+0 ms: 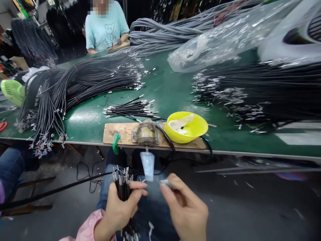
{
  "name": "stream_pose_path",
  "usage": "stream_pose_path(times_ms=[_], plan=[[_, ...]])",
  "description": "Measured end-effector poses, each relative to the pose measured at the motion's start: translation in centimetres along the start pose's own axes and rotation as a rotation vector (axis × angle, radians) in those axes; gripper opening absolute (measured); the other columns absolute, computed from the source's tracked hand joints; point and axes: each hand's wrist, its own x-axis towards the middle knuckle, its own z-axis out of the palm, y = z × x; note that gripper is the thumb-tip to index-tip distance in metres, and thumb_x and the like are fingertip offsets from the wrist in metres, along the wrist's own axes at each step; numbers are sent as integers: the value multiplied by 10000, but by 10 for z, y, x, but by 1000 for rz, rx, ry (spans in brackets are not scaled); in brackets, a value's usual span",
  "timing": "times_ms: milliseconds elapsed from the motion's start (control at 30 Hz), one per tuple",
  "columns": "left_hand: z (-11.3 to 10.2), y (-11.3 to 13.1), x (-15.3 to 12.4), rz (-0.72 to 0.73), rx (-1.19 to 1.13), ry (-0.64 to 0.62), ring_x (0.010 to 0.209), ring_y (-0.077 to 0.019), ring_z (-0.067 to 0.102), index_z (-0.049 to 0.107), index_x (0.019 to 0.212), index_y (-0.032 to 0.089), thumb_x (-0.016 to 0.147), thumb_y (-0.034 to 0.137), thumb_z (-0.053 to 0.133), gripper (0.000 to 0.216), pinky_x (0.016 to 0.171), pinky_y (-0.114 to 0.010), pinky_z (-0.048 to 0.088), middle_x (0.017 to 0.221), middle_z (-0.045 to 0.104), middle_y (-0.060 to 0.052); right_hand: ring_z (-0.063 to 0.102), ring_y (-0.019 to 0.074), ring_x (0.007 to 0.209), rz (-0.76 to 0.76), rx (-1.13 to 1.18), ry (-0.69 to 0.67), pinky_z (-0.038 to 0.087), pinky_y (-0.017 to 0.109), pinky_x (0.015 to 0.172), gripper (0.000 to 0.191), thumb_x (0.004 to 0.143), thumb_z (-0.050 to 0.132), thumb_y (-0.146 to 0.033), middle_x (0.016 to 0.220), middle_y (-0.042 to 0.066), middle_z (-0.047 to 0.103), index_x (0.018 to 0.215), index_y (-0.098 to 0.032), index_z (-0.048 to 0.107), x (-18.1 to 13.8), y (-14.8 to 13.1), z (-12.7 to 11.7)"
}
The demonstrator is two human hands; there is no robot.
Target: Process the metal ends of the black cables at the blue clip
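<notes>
My left hand point(121, 204) is wrapped round a bundle of short black cables point(122, 189) with bare silvery ends pointing up. Its thumb and forefinger reach out to the right, a thin white sliver near their tips. My right hand point(187, 207) pinches a small whitish-grey scrap point(165, 182), too blurred to name exactly. Between and just above the hands, a pale blue flared piece point(147, 165) hangs from the shaft of a small grimy motor point(146, 133). The motor sits on a wooden board point(122, 130) at the table's front edge.
A yellow bowl point(200, 126) with white material stands on the board beside a green strap point(116, 144). Short cables point(130, 109) lie behind it. Long black cables fill the left point(82, 80) and right point(276, 93) of the green table point(165, 87). A co-worker point(106, 30) sits opposite.
</notes>
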Motion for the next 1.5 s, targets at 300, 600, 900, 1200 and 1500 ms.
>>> stream_pose_path(times_ms=[300,600,900,1200,1500], plan=[[7,-3,-14,27,32,148,463,-79,452,614,720,130,592,415,773,350,437,-212,399,612,555,11,479,144,552,-219,-124,-243,401,259,505,197,799,599,-153,568,-19,518,616,-201,543,4,-15,14],[15,-6,-9,6,-132,79,338,-20,301,482,731,169,626,576,711,479,334,-170,280,453,401,87,534,172,624,11,145,-133,425,287,574,136,811,601,-195,658,26,604,718,-228,694,-16,11,21],[13,-1,-9,-25,-143,7,287,-23,327,452,697,181,651,571,694,461,273,-176,325,494,521,48,534,174,600,311,290,-166,435,279,550,192,716,705,-395,651,36,602,676,-207,706,-8,10,11],[21,-6,-11,2,-139,71,290,-27,330,454,645,181,564,501,786,468,321,-181,261,382,409,91,529,167,569,-30,4,20,435,283,532,114,765,607,-142,615,9,567,680,-218,600,-13,4,21],[18,5,-5,-6,-179,126,331,-14,283,430,683,188,586,526,763,484,344,-171,238,429,365,107,552,181,585,-108,-3,-39,449,297,536,109,737,653,-157,677,32,617,819,-225,676,-10,4,14]])
